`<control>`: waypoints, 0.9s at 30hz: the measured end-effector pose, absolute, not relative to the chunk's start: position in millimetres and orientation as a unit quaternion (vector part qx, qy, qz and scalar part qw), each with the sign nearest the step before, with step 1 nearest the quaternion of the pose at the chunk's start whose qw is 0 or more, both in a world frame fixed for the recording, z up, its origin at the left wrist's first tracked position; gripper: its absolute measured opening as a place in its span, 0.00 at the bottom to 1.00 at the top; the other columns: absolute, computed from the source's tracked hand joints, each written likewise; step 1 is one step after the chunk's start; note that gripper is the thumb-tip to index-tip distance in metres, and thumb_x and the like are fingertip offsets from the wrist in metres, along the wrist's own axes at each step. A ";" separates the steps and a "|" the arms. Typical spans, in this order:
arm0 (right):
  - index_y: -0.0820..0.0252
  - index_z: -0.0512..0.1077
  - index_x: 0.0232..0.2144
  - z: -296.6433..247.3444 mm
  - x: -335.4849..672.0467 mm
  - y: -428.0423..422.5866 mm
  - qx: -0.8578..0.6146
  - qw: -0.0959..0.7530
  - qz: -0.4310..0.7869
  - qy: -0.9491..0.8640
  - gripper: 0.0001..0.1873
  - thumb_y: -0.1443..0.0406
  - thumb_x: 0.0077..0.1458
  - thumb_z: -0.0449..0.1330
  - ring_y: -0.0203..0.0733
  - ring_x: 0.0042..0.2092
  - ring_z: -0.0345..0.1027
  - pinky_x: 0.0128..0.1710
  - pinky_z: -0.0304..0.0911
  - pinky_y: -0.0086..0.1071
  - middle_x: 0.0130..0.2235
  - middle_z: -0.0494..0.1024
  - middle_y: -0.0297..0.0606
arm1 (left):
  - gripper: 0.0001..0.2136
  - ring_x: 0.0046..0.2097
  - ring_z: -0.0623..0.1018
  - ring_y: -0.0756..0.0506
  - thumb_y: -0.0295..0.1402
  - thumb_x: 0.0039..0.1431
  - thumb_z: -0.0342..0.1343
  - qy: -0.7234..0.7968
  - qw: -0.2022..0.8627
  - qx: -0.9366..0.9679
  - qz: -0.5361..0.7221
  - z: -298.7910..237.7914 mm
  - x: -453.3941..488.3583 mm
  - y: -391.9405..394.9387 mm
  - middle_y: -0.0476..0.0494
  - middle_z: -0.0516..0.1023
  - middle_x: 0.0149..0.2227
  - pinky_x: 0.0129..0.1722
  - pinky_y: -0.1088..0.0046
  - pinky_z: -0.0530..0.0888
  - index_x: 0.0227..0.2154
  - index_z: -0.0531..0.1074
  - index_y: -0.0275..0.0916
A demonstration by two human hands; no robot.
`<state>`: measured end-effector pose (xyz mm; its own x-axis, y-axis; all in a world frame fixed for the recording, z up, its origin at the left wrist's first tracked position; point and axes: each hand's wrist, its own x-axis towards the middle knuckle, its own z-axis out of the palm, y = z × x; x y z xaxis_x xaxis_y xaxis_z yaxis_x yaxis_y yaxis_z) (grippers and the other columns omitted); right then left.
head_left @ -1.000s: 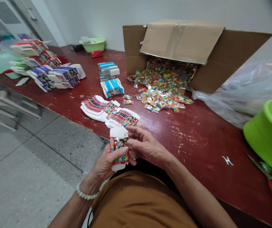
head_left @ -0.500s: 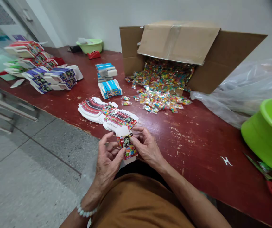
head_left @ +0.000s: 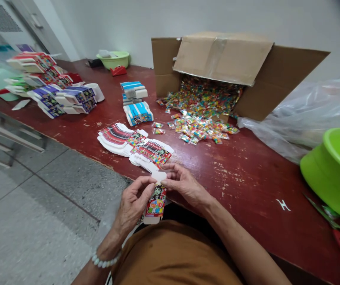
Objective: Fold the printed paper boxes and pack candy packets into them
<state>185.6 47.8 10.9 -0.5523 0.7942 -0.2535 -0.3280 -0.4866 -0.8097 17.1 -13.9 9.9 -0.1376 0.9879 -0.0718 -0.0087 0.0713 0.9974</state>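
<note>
As the left hand [head_left: 134, 204] and right hand [head_left: 184, 186] pinch a printed carton [head_left: 156, 202] steady by its white top flap, fingertips closed, flat cartons [head_left: 149, 153] lie just beyond

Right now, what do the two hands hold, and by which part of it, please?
The left hand and right hand together hold one printed cardboard box blank, pinching it by its white top flap, with the printed part hanging below.
</note>
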 end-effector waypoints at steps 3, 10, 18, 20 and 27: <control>0.60 0.75 0.32 7.9 185.7 46.1 -0.307 0.363 0.773 -0.420 0.19 0.54 0.46 0.75 0.36 0.30 0.70 0.35 0.67 0.32 0.31 0.78 0.33 | 0.23 0.31 0.80 0.47 0.40 0.51 0.72 0.516 0.538 0.369 0.555 13.3 22.4 -13.6 0.53 0.80 0.29 0.30 0.75 0.77 0.47 0.69 0.45; 0.57 0.81 0.37 -4.7 189.2 47.7 -0.312 0.420 0.516 -0.678 0.11 0.57 0.62 0.64 0.38 0.35 0.73 0.34 0.67 0.30 0.38 0.81 0.40 | 0.26 0.22 0.79 0.45 0.58 0.53 0.64 0.470 0.729 0.226 0.444 10.9 31.7 -16.1 0.43 0.81 0.29 0.22 0.70 0.77 0.39 0.72 0.36; 0.60 0.73 0.31 16.0 184.1 52.7 -0.332 0.322 0.760 -0.456 0.15 0.57 0.51 0.71 0.35 0.20 0.68 0.20 0.65 0.28 0.25 0.78 0.33 | 0.31 0.20 0.76 0.48 0.63 0.47 0.64 0.482 0.699 0.250 0.466 10.0 40.8 -10.2 0.43 0.80 0.25 0.19 0.74 0.75 0.29 0.75 0.34; 0.60 0.71 0.31 17.6 183.0 54.5 -0.317 0.316 0.793 -0.414 0.17 0.56 0.49 0.72 0.36 0.19 0.68 0.19 0.66 0.29 0.22 0.76 0.32 | 0.32 0.20 0.76 0.49 0.64 0.46 0.63 0.477 0.697 0.266 0.465 9.3 39.8 -8.7 0.43 0.80 0.24 0.19 0.76 0.74 0.28 0.75 0.34; 0.61 0.76 0.35 9.3 194.7 56.4 -0.275 0.320 0.695 -0.583 0.13 0.56 0.60 0.65 0.35 0.26 0.73 0.27 0.69 0.29 0.36 0.82 0.38 | 0.31 0.19 0.76 0.47 0.62 0.51 0.62 0.471 0.697 0.283 0.461 -0.1 36.3 -7.4 0.44 0.80 0.25 0.18 0.74 0.73 0.38 0.75 0.35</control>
